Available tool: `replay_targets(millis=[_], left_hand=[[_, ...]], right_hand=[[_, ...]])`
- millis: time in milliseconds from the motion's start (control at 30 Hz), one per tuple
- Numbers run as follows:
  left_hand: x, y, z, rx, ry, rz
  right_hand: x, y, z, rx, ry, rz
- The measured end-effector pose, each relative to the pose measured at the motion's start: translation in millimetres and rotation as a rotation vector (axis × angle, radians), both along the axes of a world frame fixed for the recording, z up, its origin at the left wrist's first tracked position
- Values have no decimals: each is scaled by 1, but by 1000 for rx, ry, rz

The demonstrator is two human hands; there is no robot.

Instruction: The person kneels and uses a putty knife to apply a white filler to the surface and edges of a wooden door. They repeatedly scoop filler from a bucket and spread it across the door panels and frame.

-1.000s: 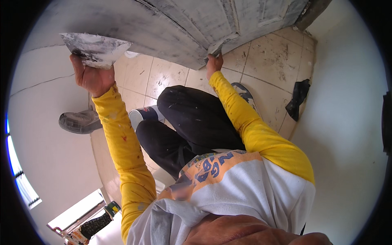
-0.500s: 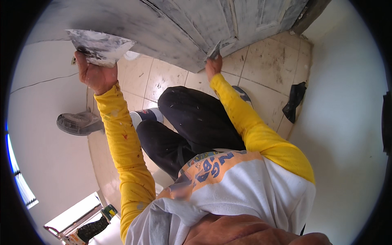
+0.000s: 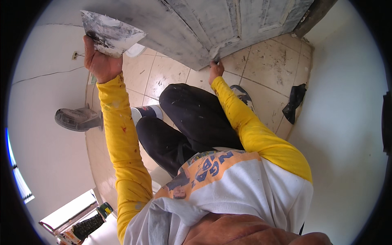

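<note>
At the upper left, my left hand (image 3: 103, 67) holds up a flat plate (image 3: 118, 36) smeared with white and dark paste; the thumb is along its edge, and the other fingers are hidden beneath. My right hand (image 3: 216, 72) is closed on a putty knife (image 3: 214, 53). Its blade lies against the lower part of a panelled door (image 3: 171, 34), close to the bottom edge. Patchy grey and white filler covers the door, with darker streaks along its mouldings.
Light floor tiles (image 3: 265, 98) carry dark stains. A paint can (image 3: 153, 113) stands beside my left knee, with a grey fan (image 3: 75, 118) farther left. A crumpled black object (image 3: 295, 102) lies by the right wall (image 3: 343, 122). A round white object (image 3: 136, 50) is partly behind the plate.
The plate and my left hand have moved up and slightly right in view. My right hand has shifted slightly downward, and the knife blade is now flatter against the door.
</note>
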State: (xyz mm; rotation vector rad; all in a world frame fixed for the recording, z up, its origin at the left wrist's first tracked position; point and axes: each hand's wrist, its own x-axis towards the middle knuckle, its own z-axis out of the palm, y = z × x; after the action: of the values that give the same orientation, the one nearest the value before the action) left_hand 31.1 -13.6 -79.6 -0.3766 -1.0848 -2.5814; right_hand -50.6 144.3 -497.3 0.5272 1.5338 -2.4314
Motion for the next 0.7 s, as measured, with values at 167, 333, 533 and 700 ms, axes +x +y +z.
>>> replay_targets(millis=[167,333,533,700], left_hand=[[54,47,22,-110,41,182],[85,96,-16,229,-285,172],[24,161,-34,474,-478,-46],[8,175,6,332,-302,-175]], right_hand=[[16,70,81,-335,-6,286],[-19,167,227,130,677,658],[-17,213,414,259,1668,820],[-8,217,456,678,1818,789]])
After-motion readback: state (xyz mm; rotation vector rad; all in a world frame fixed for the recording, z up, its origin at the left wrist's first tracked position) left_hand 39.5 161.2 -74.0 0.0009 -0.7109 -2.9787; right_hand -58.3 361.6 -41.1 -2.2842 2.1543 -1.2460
